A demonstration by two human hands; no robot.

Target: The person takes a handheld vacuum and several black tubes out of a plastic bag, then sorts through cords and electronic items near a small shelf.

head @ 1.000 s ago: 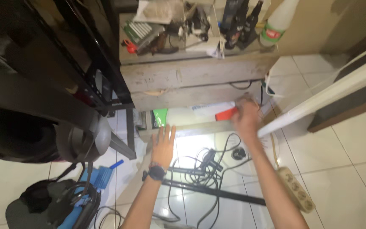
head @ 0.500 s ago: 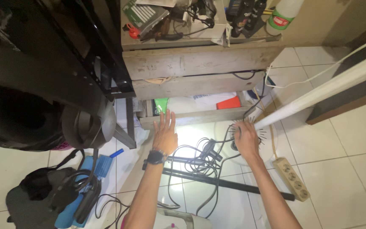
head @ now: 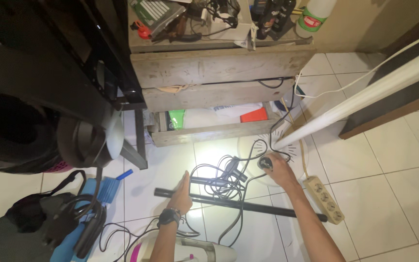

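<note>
The left hand (head: 183, 194), a watch on its wrist, lay flat with fingers straight and pressed together, its palm edge against the long black rod (head: 238, 204) lying across the floor tiles. To the right, the right hand (head: 273, 167) curled its fingers around a small black plug (head: 265, 162). A tangle of black cable (head: 219, 177) sat between the hands. Right of them lay a power strip (head: 325, 199), and farther off stood a wooden crate shelf (head: 219, 92)

We extend both forearms forward and down; our left hand (head: 183, 194) is held flat, fingers straight and together, wrist banded; our right hand (head: 273, 167) is curled, fingers closed in a grip.
</note>
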